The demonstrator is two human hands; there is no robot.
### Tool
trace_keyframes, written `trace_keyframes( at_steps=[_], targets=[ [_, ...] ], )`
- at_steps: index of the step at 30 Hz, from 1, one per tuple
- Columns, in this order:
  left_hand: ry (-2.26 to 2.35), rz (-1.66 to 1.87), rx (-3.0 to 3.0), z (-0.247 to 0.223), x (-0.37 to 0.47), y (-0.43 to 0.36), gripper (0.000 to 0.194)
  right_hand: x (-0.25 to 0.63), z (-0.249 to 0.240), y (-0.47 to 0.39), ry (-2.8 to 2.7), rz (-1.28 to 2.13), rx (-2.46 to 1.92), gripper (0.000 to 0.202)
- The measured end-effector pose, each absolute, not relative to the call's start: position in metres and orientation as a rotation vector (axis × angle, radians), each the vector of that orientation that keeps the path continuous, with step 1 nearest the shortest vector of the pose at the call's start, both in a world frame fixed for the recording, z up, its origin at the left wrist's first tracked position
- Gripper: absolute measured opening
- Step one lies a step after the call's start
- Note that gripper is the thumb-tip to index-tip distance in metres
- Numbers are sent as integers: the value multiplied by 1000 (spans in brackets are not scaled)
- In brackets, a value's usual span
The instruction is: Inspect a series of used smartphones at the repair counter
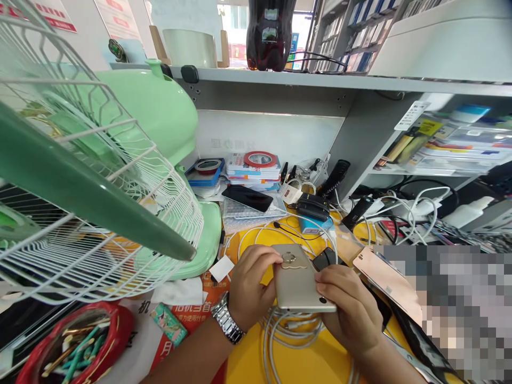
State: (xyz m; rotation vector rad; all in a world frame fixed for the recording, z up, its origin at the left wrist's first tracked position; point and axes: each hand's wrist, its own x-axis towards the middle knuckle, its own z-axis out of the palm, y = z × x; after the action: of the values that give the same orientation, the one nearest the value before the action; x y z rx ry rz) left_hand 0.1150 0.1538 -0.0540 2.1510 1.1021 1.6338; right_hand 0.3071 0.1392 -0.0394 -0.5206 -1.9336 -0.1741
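A gold-coloured phone (298, 285) with a ring holder on its back is held between my two hands, its back facing up. My left hand (254, 282), with a metal watch on the wrist, is closed on the phone's left edge. On the right edge my right hand (352, 306) is closed, fingers on the back near the camera lens. Coiled white cables (294, 330) lie beneath the phone on the yellow surface (256, 352). A small dark device (325, 258) sits just behind the phone.
A green fan with a white wire cage (160, 181) stands at the left. A red bowl (120, 330) of pens is front left. Behind lie a black phone (248, 198), stacked boxes (252, 169) and cables. A pinkish phone panel (388, 282) is at the right.
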Motion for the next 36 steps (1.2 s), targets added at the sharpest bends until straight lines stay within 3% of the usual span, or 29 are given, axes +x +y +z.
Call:
trace_keyframes(
  at_steps=[19, 36],
  targets=[
    [1104, 1652, 2163, -52, 114, 153, 21, 305, -38, 140, -1882, -169, -548, 28],
    [1020, 1638, 2125, -47, 114, 151, 12, 317, -48, 134, -1894, -141, -541, 35]
  ],
)
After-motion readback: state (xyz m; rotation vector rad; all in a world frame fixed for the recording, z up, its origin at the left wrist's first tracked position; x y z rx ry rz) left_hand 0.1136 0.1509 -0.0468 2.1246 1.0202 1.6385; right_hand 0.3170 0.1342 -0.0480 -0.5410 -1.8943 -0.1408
